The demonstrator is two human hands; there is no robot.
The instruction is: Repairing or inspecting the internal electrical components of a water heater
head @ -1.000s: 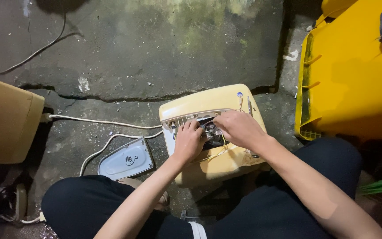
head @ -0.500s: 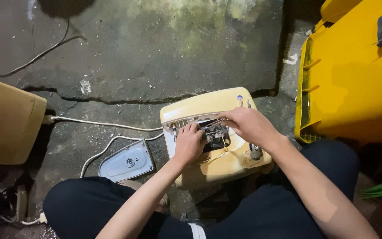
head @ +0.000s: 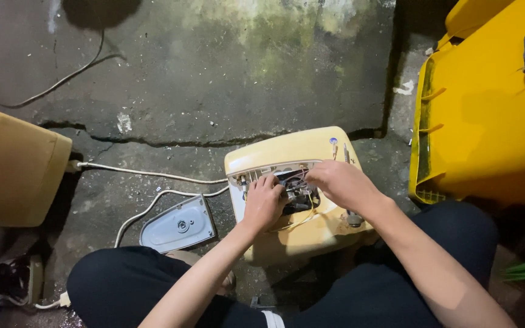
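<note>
Here, cracked concrete floor (head: 214, 91) beneath both hands' appliance (head: 293, 152)

The left hand (head: 264, 203) and right hand (head: 340, 184) cover part of the opening in the cream appliance (head: 296, 182), so the wires (head: 298, 189) inside are hard to make out. The yellow bin (head: 481, 115) and the tan case (head: 10, 167) run off the picture's edges.

Both arms fwd, left hand (head: 264, 203) & right hand (head: 341, 184) curled, knuckles up.
</note>
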